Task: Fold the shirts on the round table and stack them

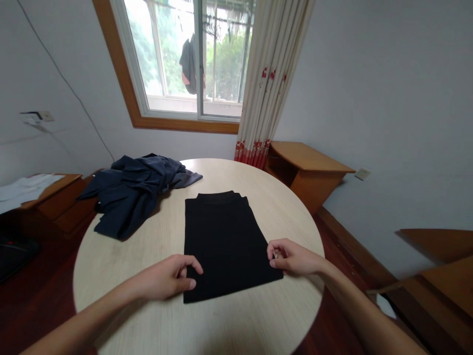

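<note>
A black garment (225, 241) lies folded into a neat rectangle in the middle of a round pale wooden table (281, 315). My left hand (168, 277) rests at its near left corner, fingers curled and pinching the cloth's edge. My right hand (290, 256) sits at the near right edge, fingers bent and pinched on the fabric there. Both forearms reach in from the bottom of the view.
A heap of dark blue clothes (133, 190) lies on the table's far left. Low wooden cabinets stand at the left (55, 197) and right (308, 170). A window (188, 54) with a curtain (271, 74) is behind. Wooden furniture (439, 266) sits at the right.
</note>
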### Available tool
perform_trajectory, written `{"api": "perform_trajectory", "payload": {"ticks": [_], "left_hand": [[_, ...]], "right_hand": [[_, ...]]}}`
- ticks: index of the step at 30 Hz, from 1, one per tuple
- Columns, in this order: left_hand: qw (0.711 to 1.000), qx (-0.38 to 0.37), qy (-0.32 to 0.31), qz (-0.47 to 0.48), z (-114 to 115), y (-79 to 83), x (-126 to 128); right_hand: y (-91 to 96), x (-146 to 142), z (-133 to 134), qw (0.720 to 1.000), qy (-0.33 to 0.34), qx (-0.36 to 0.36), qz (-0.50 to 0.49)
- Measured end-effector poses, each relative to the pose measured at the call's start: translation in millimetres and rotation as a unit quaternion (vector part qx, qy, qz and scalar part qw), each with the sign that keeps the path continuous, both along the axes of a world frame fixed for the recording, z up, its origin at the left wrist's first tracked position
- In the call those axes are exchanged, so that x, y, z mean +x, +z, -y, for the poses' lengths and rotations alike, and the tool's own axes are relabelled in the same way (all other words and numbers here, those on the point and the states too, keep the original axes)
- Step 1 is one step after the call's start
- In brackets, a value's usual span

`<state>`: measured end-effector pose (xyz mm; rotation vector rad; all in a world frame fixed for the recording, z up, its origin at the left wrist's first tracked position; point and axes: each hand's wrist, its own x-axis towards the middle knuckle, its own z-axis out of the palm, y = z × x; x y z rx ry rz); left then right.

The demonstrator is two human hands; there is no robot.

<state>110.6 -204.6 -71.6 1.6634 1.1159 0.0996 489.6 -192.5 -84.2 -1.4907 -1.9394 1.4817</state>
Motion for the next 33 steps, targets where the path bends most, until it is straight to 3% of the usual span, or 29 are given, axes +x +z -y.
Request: {"api": "perform_trajectory", "payload": {"ticks": [3,5,10,14,19,22,27,33], "left_hand": [[0.998,-0.059,0.005,0.028,-17,3.3,-13],[0.994,-0.056,0.065,0.062,-35,4.3,-18],[0.961,-0.013,0.249,0.119,-94,-9.8,-12],[0.915,0.067,0.343,0.2,-135,-30.3,0],[0.894,0.142,0.349,0.242,-164,-39.0,10],[0.879,0.18,0.348,0.27,-168,-33.7,15],[0.859,0.22,0.348,0.304,-175,-27.2,14],[0.879,0.185,0.366,0.244,-178,-42.3,15]], "right_hand": [[8.4,3,-9,0.995,0.067,-0.08,-0.008],[17.1,2,-25,0.993,0.063,-0.097,-0.024],[27.6,-18,-92,0.994,-0.086,-0.033,-0.067],[9.5,-41,-139,0.979,-0.176,0.028,-0.099],[-23.9,-59,-162,0.951,-0.241,0.151,-0.124],[-27.1,-59,-163,0.936,-0.254,0.204,-0.13],[-21.2,-47,-162,0.925,-0.259,0.231,-0.154],[-44.9,-42,-170,0.942,-0.267,0.188,-0.083]]}}
